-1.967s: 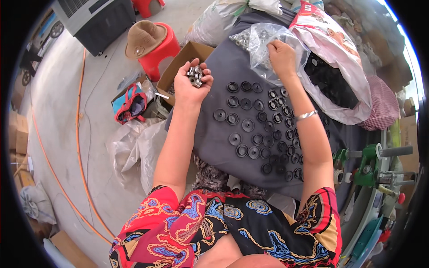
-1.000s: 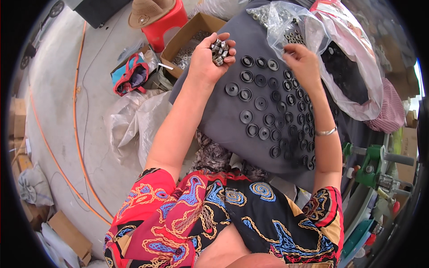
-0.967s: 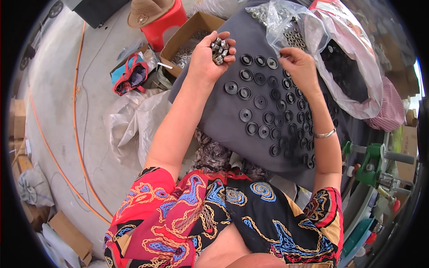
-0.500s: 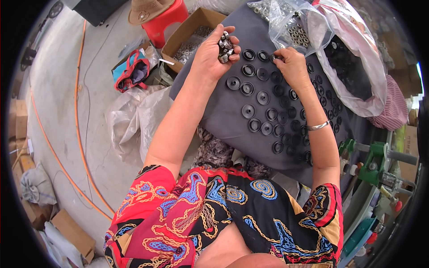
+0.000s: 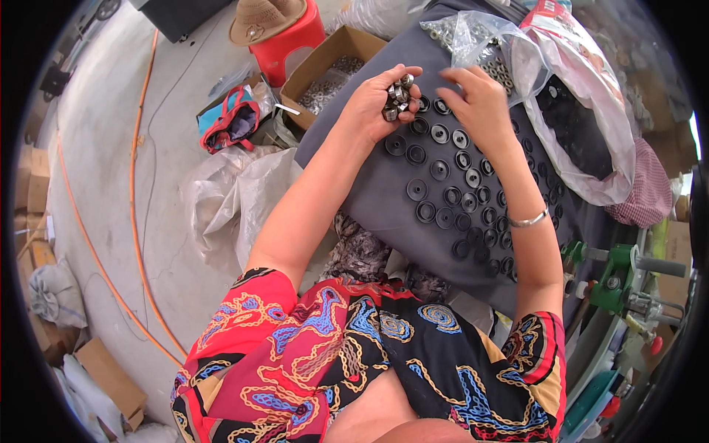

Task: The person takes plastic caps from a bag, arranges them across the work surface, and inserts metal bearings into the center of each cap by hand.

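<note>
My left hand (image 5: 378, 103) is cupped palm-up over the near-left edge of a grey cloth-covered board (image 5: 369, 192), shut on a handful of small silver metal rings (image 5: 399, 93). My right hand (image 5: 476, 103) hovers just to its right, fingers spread and bent toward the rings, holding nothing I can see; a silver bracelet (image 5: 528, 219) circles its wrist. Below both hands, several round black discs (image 5: 443, 196) lie in rows on the grey board, some with silver centres.
A clear bag of metal rings (image 5: 473, 40) and a larger clear bag of black discs (image 5: 583, 133) lie at the board's far side. A cardboard box (image 5: 332, 66), red stool with a hat (image 5: 277, 29), crumpled plastic (image 5: 229, 199), orange cable (image 5: 96, 251) and green tool (image 5: 617, 277) surround it.
My right hand has drawn back from the clear bag and come left beside my left hand. My left hand with the rings stayed raised over the board's edge.
</note>
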The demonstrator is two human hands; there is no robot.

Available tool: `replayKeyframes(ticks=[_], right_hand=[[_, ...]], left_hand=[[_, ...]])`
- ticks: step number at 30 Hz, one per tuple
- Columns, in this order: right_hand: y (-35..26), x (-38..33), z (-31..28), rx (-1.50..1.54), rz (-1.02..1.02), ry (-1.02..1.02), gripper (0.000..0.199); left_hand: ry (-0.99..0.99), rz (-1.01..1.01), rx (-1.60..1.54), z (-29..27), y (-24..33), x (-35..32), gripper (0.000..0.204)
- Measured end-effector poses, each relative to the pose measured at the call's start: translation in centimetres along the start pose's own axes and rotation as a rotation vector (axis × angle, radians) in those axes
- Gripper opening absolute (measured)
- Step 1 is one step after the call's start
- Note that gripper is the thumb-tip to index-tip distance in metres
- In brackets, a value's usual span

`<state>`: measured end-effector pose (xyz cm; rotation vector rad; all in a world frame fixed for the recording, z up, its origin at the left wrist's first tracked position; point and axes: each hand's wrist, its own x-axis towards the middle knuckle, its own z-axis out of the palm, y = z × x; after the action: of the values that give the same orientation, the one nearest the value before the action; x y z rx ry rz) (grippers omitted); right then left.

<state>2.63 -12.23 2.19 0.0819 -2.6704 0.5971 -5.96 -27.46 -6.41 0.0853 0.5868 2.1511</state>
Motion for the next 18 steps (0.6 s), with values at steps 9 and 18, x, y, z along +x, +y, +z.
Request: replayKeyframes(ticks=[9, 18], right_hand=[[-0.4, 2.9, 2.7, 0.036, -0.057, -0.187, 0.017], [-0.5, 2.6, 1.3, -0.019, -0.148, -0.193, 0.018]], left_hand=[[0.045, 0.116, 0.197, 0.5, -0.4, 0.4, 0.023], [0.1, 0.199, 0.327, 1.3, -0.4, -0.3, 0.025]])
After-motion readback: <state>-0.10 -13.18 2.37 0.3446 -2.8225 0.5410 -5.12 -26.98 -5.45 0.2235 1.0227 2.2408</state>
